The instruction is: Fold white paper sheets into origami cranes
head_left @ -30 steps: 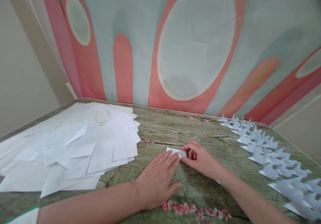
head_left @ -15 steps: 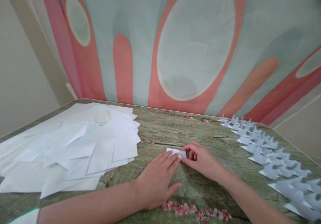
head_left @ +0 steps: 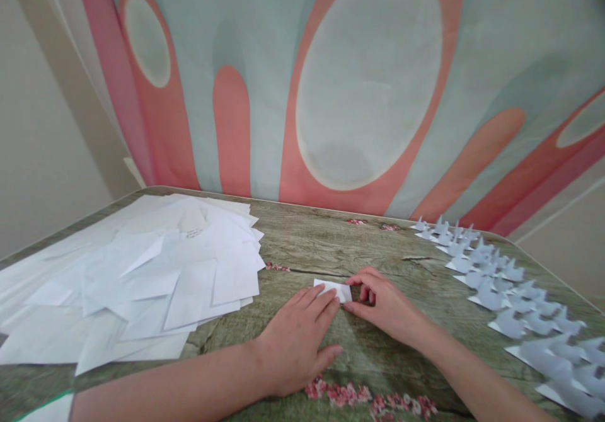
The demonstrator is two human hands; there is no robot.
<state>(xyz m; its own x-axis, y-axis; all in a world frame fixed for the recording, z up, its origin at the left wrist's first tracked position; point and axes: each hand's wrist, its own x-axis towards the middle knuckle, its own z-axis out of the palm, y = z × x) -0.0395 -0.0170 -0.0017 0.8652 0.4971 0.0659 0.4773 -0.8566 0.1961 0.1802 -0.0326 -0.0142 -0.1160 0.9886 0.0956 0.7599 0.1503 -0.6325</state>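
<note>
Head view showed a small folded white paper [head_left: 343, 291] lying near the middle of the table [head_left: 302, 239], well apart from its far edge. The left hand [head_left: 295, 340] lay flat, its fingers stretched out over the paper's near left part and its thumb held away to the side. At the other end, the right hand [head_left: 385, 308] was curled, with forefinger and thumb at the paper's two right-hand corners — whether they pinched it could not be told.

A broad, overlapping pile of white sheets [head_left: 142, 277] covered the table's left side, reaching up near the far left corner. Along the right edge, from the far right corner toward the person, stood rows of small white paper figures [head_left: 491, 297] with pointed tips. Pink flower prints [head_left: 338, 392] marked the wood-patterned top — and behind the far edge rose a coral and grey-green backdrop [head_left: 231, 126].
</note>
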